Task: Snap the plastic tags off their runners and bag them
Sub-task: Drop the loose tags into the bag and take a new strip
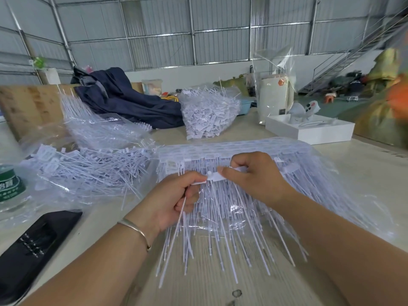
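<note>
— Nearest to the lens, what shows?

— Two bare forearms reaching forward over a pale table point(364, 171) with a faint wood-grain look; a thin metal bangle point(134, 230) sits on the left wrist.

— And the hands?

— Left hand point(174, 202) has its fingers curled around thin white plastic tags point(176, 235), their long tails hanging down past the palm. Right hand point(251, 175) pinches a flat white runner strip point(217, 176) between thumb and fingers. Both hands meet on that strip, just above a big stack of unbroken tag runners point(242, 149) lying in crinkled clear film mid-table.

— Any bagged ones?

— A clear plastic bag of loose tags point(207, 113) stands farther back, bulging and spiky. To the left, more loose tags point(88, 166) lie heaped on clear plastic, with another bundle of runners point(97, 127) behind them.

— What else is on the surface?

— A black glossy tray point(37, 244) at near left, a green-labelled water bottle point(8, 186) at the left edge, a dark navy cloth point(123, 98) crumpled at the back, a white box point(313, 129) to the right with a small grey object on it, and a white appliance wrapped in clear plastic point(276, 93) behind that.

— And the room?

— Corrugated grey metal walls point(220, 29) with steel framing, a metal staircase point(353, 54) at far right.
</note>
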Demonstrator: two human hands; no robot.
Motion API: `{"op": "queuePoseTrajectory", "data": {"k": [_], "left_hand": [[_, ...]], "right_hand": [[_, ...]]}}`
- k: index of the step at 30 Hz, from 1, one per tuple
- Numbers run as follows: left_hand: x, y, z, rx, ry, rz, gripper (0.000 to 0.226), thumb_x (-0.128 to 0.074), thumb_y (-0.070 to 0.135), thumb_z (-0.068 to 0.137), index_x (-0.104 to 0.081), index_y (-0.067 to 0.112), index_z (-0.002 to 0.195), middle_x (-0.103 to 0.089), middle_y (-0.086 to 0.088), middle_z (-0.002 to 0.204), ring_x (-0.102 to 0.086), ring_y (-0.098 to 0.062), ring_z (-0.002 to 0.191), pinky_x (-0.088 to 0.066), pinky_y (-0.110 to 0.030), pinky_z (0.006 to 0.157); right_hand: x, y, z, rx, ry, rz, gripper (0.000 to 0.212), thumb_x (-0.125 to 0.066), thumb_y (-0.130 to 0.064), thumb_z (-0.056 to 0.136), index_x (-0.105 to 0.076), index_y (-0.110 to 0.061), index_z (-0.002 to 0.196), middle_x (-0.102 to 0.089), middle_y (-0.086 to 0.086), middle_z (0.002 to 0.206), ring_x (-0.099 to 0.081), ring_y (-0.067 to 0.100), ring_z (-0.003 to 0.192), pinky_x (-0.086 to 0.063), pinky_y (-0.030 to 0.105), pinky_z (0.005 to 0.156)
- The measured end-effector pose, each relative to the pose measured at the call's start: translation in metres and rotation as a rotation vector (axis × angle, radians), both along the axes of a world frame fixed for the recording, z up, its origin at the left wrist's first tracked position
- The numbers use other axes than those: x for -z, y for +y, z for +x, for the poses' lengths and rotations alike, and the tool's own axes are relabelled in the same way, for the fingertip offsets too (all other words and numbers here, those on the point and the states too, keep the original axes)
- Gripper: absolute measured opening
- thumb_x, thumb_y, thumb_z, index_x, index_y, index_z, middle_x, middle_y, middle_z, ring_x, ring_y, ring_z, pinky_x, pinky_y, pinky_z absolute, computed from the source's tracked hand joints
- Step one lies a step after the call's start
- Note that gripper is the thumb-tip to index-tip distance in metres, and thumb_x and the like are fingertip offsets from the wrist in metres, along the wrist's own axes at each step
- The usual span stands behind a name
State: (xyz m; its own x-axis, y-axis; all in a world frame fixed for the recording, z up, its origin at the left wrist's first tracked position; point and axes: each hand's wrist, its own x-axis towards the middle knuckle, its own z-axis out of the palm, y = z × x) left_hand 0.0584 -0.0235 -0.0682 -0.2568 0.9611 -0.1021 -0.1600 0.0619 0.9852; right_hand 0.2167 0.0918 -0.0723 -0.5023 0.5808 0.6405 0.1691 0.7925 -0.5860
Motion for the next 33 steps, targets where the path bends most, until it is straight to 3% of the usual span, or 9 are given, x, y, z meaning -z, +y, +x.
{"op": "queuePoseTrajectory", "data": {"k": [6,10,13,16,21,23,26,29,33], "left_hand": [[-0.009,-0.005,0.009,0.097,0.168,0.055,0.031,-0.057,0.004,0.085,-0.058,0.017,0.057,-0.027,0.002,0.038,-0.018,-0.009,0.033,-0.013,-0.016,0.036],[-0.015,-0.01,0.014,0.132,0.518,-0.036,0.027,-0.063,0.006,0.081,-0.059,0.018,0.057,-0.03,0.002,0.041,-0.024,-0.011,0.036,-0.018,-0.016,0.039],[-0.013,-0.008,0.017,0.026,0.797,-0.071,0.027,-0.07,0.016,0.078,-0.06,0.02,0.053,-0.04,0.009,0.04,-0.032,-0.005,0.035,-0.024,-0.013,0.037],[-0.01,-0.001,0.017,-0.086,0.851,-0.06,0.022,-0.07,0.018,0.076,-0.062,0.018,0.055,-0.05,0.013,0.042,-0.04,0.001,0.036,-0.029,-0.011,0.037],[-0.011,-0.006,-0.004,-0.406,1.163,-0.118,0.033,-0.062,0.024,0.084,-0.047,0.02,0.054,-0.047,0.01,0.045,-0.043,-0.006,0.04,-0.03,-0.019,0.04],[-0.01,-0.007,-0.013,-0.393,0.877,-0.078,0.037,-0.065,0.016,0.082,-0.043,0.022,0.053,-0.039,0.009,0.043,-0.035,-0.011,0.04,-0.025,-0.019,0.04],[-0.012,-0.003,-0.007,-0.181,0.327,-0.03,0.034,-0.075,0.008,0.077,-0.05,0.021,0.059,-0.038,0.007,0.046,-0.029,-0.009,0.04,-0.023,-0.017,0.038],[-0.007,0.001,0.004,-0.092,0.149,-0.075,0.032,-0.073,0.001,0.08,-0.049,0.018,0.066,-0.038,0.007,0.05,-0.028,-0.006,0.039,-0.021,-0.016,0.033],[-0.003,0.002,0.005,-0.076,-0.072,-0.114,0.037,-0.054,0.041,0.095,-0.038,0.02,0.07,-0.027,0.006,0.052,-0.022,-0.005,0.037,-0.016,-0.015,0.03]], "right_hand": [[-0.012,0.004,0.011,-0.15,-0.004,-0.121,0.046,-0.072,-0.011,0.081,-0.042,-0.008,0.045,-0.028,-0.003,0.046,-0.026,0.006,0.044,-0.023,0.015,0.046],[-0.012,-0.001,0.015,-0.187,-0.137,-0.107,0.042,-0.067,-0.004,0.076,-0.038,0.001,0.046,-0.026,0.003,0.046,-0.025,0.01,0.047,-0.023,0.019,0.047],[-0.012,-0.006,0.012,-0.154,-0.23,-0.031,0.041,-0.067,-0.006,0.074,-0.039,0.0,0.046,-0.026,0.002,0.045,-0.024,0.01,0.046,-0.022,0.023,0.048],[-0.014,-0.01,0.007,-0.041,-0.28,0.094,0.042,-0.07,-0.014,0.072,-0.04,-0.006,0.044,-0.027,-0.001,0.044,-0.025,0.011,0.047,-0.021,0.025,0.048],[-0.018,-0.015,0.006,0.022,-0.208,0.218,0.052,-0.072,-0.019,0.071,-0.029,-0.02,0.041,-0.023,-0.005,0.04,-0.026,0.013,0.043,-0.021,0.019,0.047],[-0.022,-0.01,0.01,0.044,-0.122,0.183,0.051,-0.073,-0.027,0.077,-0.036,-0.019,0.044,-0.028,-0.005,0.043,-0.029,0.012,0.044,-0.024,0.023,0.048],[-0.023,-0.004,0.011,0.04,-0.036,0.047,0.057,-0.067,-0.058,0.077,-0.038,-0.015,0.052,-0.027,-0.007,0.048,-0.029,0.01,0.048,-0.024,0.025,0.051],[-0.018,-0.004,0.009,0.057,-0.107,0.023,0.055,-0.048,-0.071,0.07,-0.033,-0.019,0.062,-0.029,-0.005,0.057,-0.029,0.012,0.053,-0.026,0.031,0.055],[-0.011,-0.002,0.01,0.036,-0.143,0.006,0.054,-0.032,-0.07,0.08,-0.033,-0.018,0.067,-0.032,-0.004,0.058,-0.033,0.014,0.054,-0.029,0.034,0.057]]}}
